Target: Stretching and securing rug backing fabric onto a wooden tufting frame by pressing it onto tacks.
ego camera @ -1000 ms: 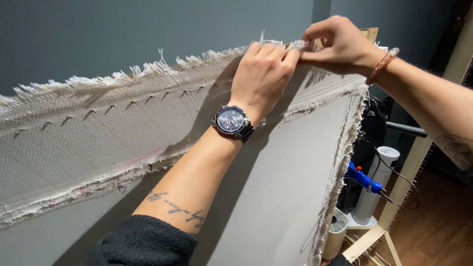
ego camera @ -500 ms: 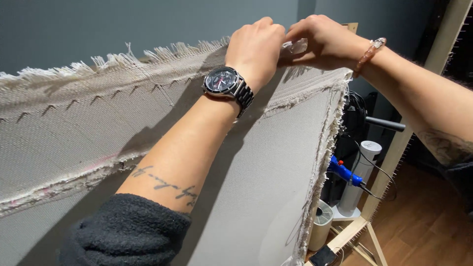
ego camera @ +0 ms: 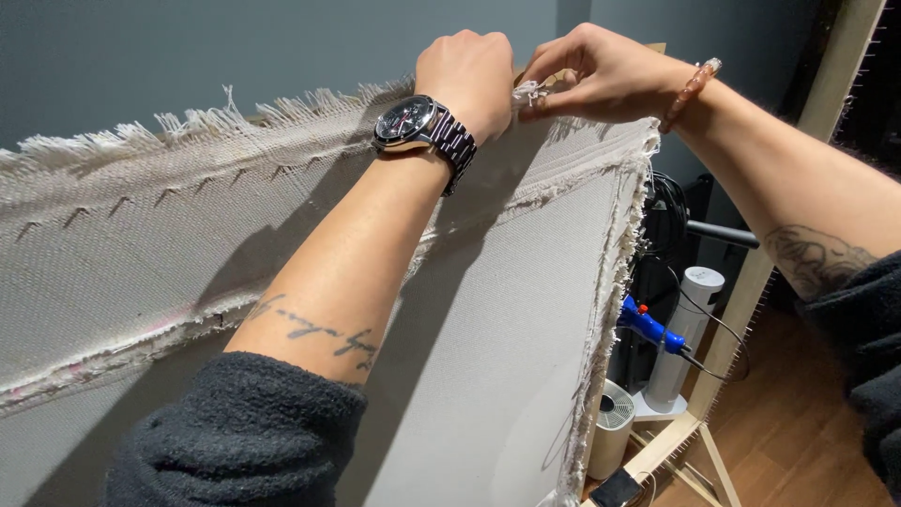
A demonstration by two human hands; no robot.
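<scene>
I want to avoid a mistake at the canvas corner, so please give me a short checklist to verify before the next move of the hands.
1. Left hand grips the top edge of the canvas: ok, closed fist on the fold.
2. Right hand pinches the frayed corner: ok.
3. Row of staples holds the folded strip: ok where visible.
4. Fold at the corner lies flat: cannot tell, the hands cover it.
5. Right side edge is fastened: cannot tell, only loose fringe shows.
6. Blue tool within reach: cannot tell; it sits lower right, behind the canvas.

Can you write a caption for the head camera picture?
Both hands, left and right, pinch the frayed canvas corner.
</scene>
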